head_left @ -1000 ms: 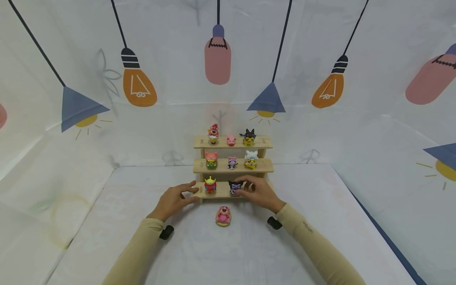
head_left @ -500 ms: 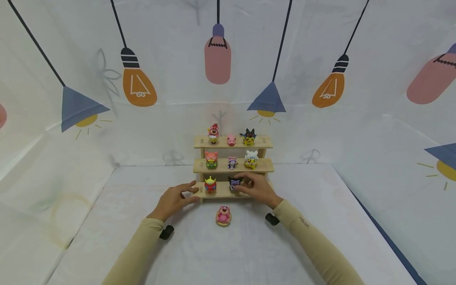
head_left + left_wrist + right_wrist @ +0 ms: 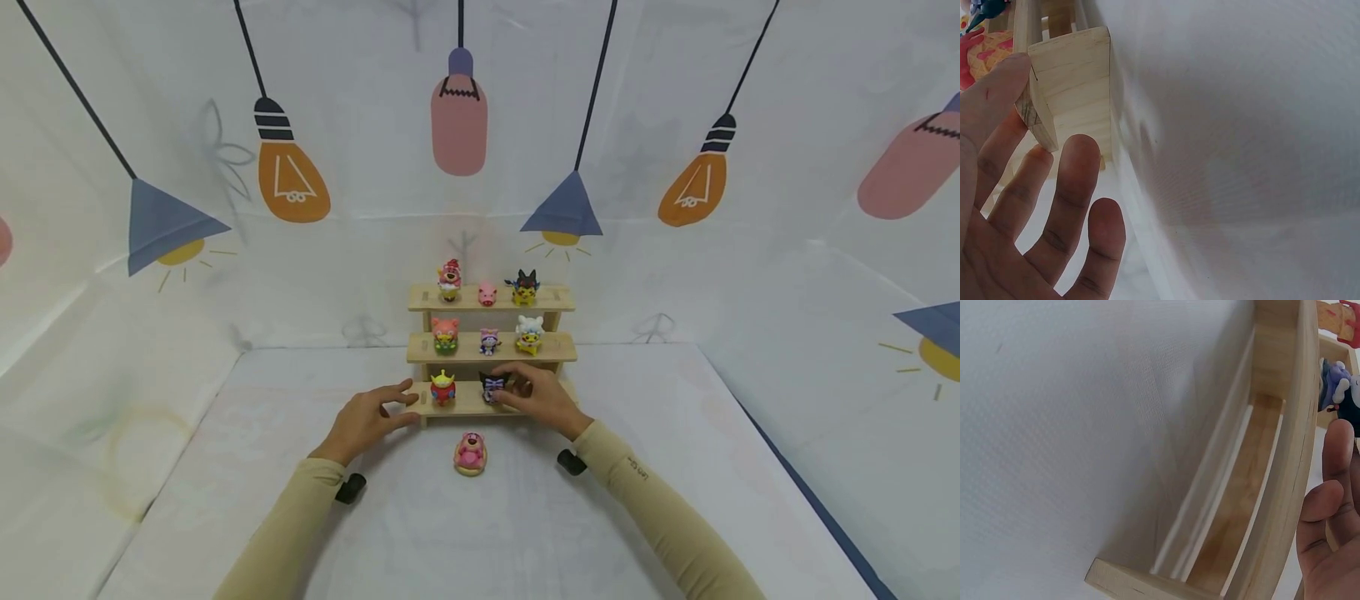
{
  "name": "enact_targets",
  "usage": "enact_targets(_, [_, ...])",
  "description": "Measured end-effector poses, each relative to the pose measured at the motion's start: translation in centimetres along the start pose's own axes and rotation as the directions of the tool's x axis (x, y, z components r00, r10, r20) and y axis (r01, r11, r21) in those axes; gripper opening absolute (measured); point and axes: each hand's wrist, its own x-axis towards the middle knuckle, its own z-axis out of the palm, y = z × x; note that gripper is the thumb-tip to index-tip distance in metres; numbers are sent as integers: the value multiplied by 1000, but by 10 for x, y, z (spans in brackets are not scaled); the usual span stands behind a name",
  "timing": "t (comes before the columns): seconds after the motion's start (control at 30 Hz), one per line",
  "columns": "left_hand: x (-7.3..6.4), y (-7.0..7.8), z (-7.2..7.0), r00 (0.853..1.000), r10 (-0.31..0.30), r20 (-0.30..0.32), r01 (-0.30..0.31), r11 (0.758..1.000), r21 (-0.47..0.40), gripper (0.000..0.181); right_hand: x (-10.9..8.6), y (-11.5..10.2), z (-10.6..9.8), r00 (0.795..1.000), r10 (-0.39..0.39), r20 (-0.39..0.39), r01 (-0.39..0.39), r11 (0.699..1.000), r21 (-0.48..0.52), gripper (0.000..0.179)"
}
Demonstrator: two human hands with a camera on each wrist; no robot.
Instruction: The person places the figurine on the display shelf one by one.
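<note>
A small black-and-purple figurine (image 3: 491, 387) stands on the bottom step of a three-tier wooden display shelf (image 3: 467, 410). My right hand (image 3: 542, 402) pinches it between thumb and fingers. In the right wrist view only part of the black figurine (image 3: 1349, 414) shows, beside the fingertips. My left hand (image 3: 358, 423) holds the left end of the bottom step, thumb at the front edge and fingers behind; the left wrist view shows the wooden end (image 3: 1072, 81) between them. To the figurine's left stands a red figurine with a yellow head (image 3: 442, 389).
A pink bear figurine (image 3: 470, 456) lies on the white table (image 3: 450, 542) in front of the shelf. Several figurines, such as a pink pig (image 3: 487, 294) and a white-hooded one (image 3: 528, 335), occupy the upper tiers. A lamp-patterned cloth (image 3: 360, 275) hangs behind.
My right hand has shifted slightly left and back with the black figurine, which stays on the bottom step. The left hand has kept its place.
</note>
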Motion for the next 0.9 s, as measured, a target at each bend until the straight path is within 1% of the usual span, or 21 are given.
enact_targets(0.3, [0,1,-1,1000,-3,5,3,1000,7,38,-3,-6,-6,1000,4,16,-4,1000,-13,41])
enact_targets(0.5, [0,3,-2,1000,-6,9,6,1000,5,38,-10,-11,-9,1000,12,6,-12,999,33,47])
enact_targets(0.63, [-1,3,-2,1000,-4,16,4,1000,-10,38,-16,-12,-11,1000,5,-21,-5,999,39,51])
enact_targets(0.9, [-1,3,-3,1000,-2,19,3,1000,-21,37,-31,-16,-18,994,-25,-106,24,1000,-11,52])
